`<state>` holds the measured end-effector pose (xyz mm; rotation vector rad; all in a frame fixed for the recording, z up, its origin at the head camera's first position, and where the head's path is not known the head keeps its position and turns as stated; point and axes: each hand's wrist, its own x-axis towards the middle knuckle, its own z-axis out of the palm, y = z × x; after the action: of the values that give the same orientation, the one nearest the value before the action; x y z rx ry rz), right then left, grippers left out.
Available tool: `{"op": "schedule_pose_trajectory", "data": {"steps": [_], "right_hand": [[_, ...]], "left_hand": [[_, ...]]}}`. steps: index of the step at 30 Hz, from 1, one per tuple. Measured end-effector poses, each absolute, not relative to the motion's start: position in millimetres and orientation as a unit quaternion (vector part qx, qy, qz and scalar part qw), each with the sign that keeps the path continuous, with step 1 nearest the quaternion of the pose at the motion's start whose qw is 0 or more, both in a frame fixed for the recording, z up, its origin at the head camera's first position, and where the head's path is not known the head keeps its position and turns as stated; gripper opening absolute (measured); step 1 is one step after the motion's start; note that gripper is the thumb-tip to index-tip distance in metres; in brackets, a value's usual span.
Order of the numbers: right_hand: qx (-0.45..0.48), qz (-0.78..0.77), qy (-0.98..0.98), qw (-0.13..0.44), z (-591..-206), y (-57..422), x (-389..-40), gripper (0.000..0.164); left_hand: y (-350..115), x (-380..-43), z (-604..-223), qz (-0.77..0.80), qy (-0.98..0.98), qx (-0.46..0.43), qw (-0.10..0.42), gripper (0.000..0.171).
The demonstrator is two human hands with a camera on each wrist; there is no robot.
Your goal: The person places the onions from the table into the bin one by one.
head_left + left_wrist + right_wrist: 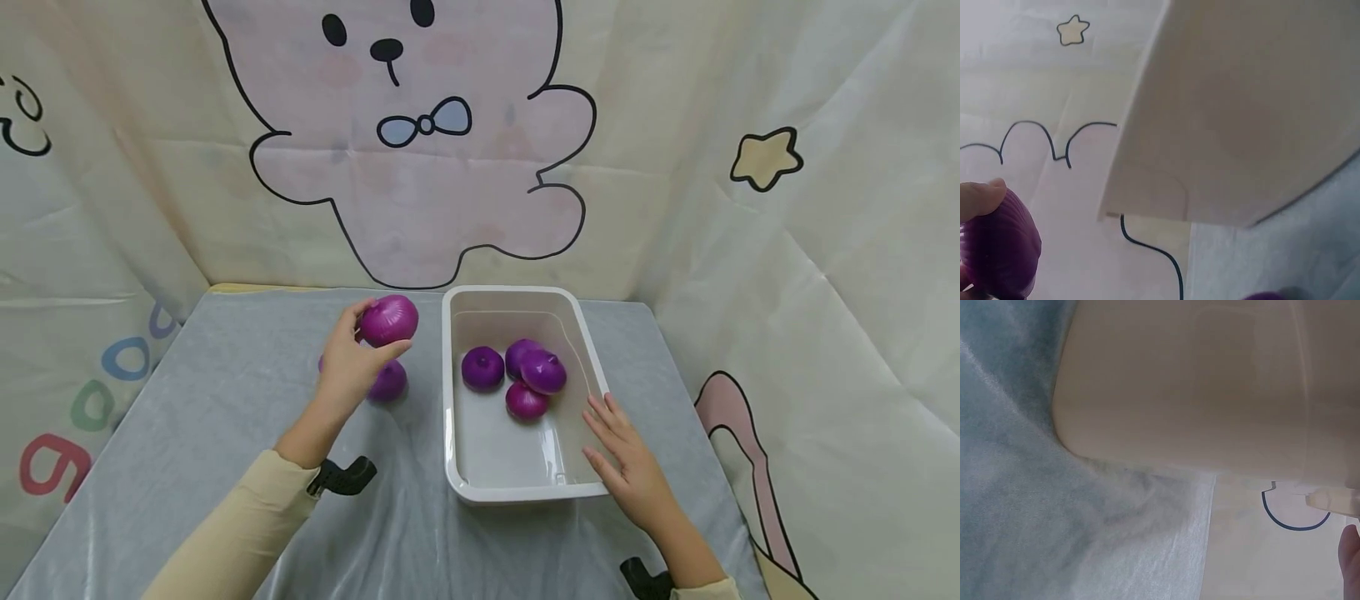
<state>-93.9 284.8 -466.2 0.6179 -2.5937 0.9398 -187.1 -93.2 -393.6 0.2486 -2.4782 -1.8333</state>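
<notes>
My left hand [348, 367] grips a purple onion [392, 320] between thumb and fingers, raised left of the white plastic tub [447, 400]. The same onion [1000, 247] fills the lower left of the left wrist view, a fingertip on its skin. Under the left hand another onion [387, 381] sits on the cloth, and a sliver of one more shows past the wrist, mostly hidden. Inside the tub lie several purple onions, one [543, 372] leaning on its neighbours. My right hand [628, 462] rests with extended fingers on the tub's right rim, near the front corner.
A grey-blue cloth [225, 392] covers the table. Printed curtains [660, 167] hang behind it and along both sides. The tub's outer wall [1179, 381] takes up much of the right wrist view. Dark camera mounts [348, 477] are strapped at the wrists.
</notes>
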Motion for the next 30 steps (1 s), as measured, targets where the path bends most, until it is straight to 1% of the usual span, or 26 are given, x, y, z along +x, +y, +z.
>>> {"op": "schedule_pose_trajectory", "data": {"steps": [7, 18, 25, 30], "right_hand": [[0.207, 0.327, -0.909, 0.152, -467, 284, -93, 0.049], [0.189, 0.312, -0.92, 0.142, -465, 284, -94, 0.049], [0.204, 0.319, -0.913, 0.152, -466, 285, -95, 0.049], [0.209, 0.323, -0.91, 0.154, -465, 284, -94, 0.049]], "left_hand": [[-61, -195, -385, -0.597, -0.802, 0.017, 0.029, 0.081], [-5, -213, -377, -0.611, -0.791, -0.025, 0.0, 0.08], [32, -223, -380, -0.628, -0.777, -0.008, -0.044, 0.08], [59, -226, -386, -0.638, -0.769, 0.005, -0.043, 0.078]]}}
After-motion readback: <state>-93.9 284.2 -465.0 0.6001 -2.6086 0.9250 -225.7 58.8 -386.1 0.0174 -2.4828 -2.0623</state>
